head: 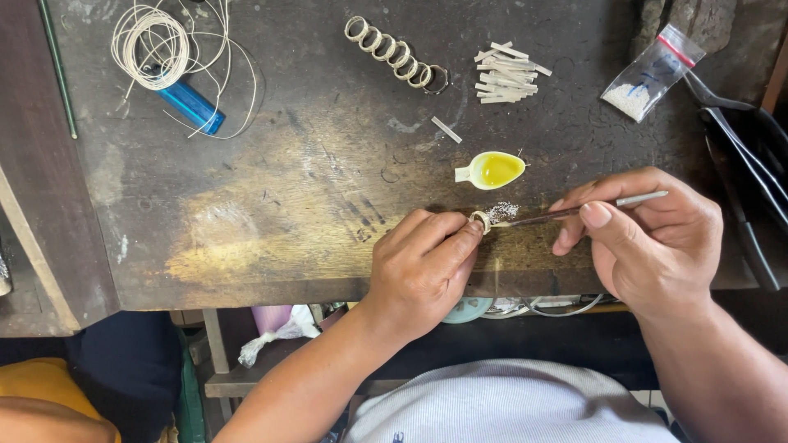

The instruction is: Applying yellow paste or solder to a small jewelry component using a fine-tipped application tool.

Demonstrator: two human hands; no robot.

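My left hand (420, 267) pinches a small pale ring (479, 220) upright on the dark worn workbench (287, 189). In my right hand (644, 238) is a thin metal pick (574, 212), held like a pen, its tip reaching left to the ring. A small heap of tiny pale grains (502, 212) lies right beside the ring, under the pick's tip. Just above sits a small white spoon-shaped dish of yellow liquid (492, 170).
A row of several rings (396, 54) and a pile of short pale strips (505, 74) lie at the back. A coil of white thread (152, 45) rests on a blue lighter (190, 107) at back left. A small plastic bag (652, 74) and dark pliers (751, 156) are at right.
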